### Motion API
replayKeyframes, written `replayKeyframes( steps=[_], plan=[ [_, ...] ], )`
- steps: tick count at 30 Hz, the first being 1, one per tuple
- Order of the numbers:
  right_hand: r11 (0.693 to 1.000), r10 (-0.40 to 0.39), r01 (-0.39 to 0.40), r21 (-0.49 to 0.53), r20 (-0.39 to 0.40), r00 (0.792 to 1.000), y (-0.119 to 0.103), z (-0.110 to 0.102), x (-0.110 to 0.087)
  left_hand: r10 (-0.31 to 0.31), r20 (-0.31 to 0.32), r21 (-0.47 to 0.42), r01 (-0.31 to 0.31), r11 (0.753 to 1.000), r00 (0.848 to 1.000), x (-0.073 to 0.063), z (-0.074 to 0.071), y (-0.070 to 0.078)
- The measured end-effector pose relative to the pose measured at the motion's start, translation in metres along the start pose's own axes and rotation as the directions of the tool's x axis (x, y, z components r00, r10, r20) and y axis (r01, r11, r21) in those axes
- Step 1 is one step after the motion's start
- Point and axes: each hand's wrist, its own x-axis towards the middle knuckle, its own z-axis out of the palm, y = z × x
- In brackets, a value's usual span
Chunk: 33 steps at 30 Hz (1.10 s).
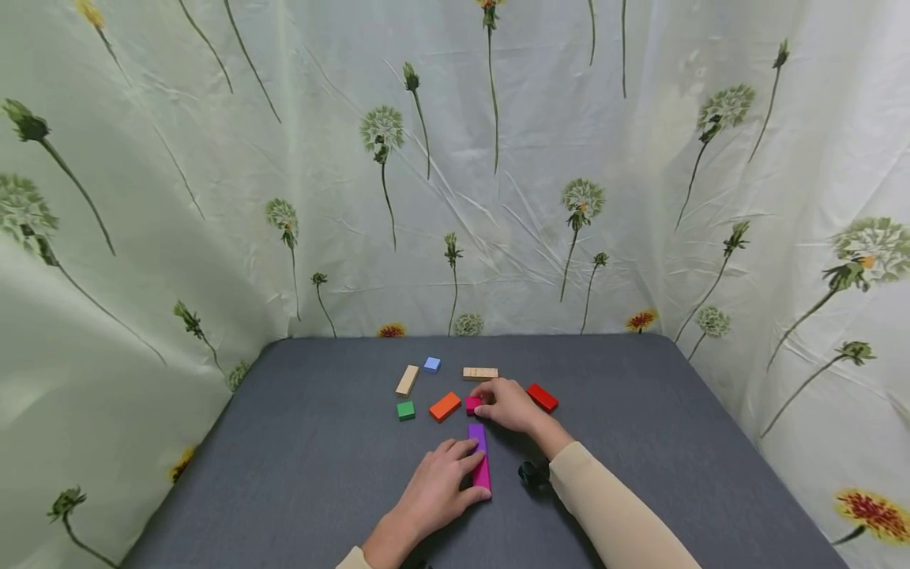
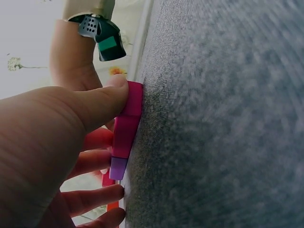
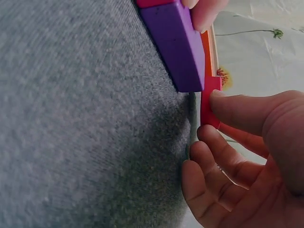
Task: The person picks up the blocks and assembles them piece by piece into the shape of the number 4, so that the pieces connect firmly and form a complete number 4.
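Observation:
A magenta block [image 1: 482, 478] and a purple block [image 1: 477, 432] lie end to end in a straight row on the dark table. My left hand [image 1: 439, 484] holds this row from the left, thumb at the near end of the magenta block and fingers along the side. Beyond the purple end, my right hand [image 1: 513, 407] pinches a small crimson block [image 3: 210, 107] between thumb and index finger. The other right fingers are loosely bent in the right wrist view. A narrow gap separates the crimson block from the purple one in the head view.
Left of the right hand are an orange block [image 1: 445, 407] and a green block [image 1: 406, 410]. Farther back lie a plain wooden block [image 1: 407, 380], a blue block [image 1: 432, 365] and another wooden block [image 1: 480, 373]. A red block [image 1: 543, 397] is to the right. A flowered curtain [image 1: 455, 197] hangs behind.

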Motion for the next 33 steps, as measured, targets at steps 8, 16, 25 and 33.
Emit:
replayKeyframes(
  steps=[8, 16, 25, 33],
  plan=[
    [0.998, -0.012, 0.012, 0.069, 0.005, 1.000, -0.003, -0.003, -0.011, -0.017, 0.003, 0.014, 0.017, 1.000, 1.000, 0.000, 0.000, 0.001],
    [0.998, -0.028, 0.026, 0.064, 0.023, 0.999, -0.004, -0.002, -0.018, -0.025, 0.005, -0.003, 0.025, 1.000, 1.000, -0.002, 0.001, 0.002],
    [0.998, -0.017, 0.015, 0.053, 0.030, 0.999, -0.006, -0.001, -0.021, -0.016, -0.008, 0.013, 0.016, 1.000, 1.000, -0.001, 0.000, 0.000],
    [1.000, -0.008, 0.008, 0.024, 0.013, 1.000, -0.006, 0.005, -0.022, -0.018, -0.007, 0.016, 0.018, 1.000, 1.000, -0.001, 0.001, 0.001]
  ],
)
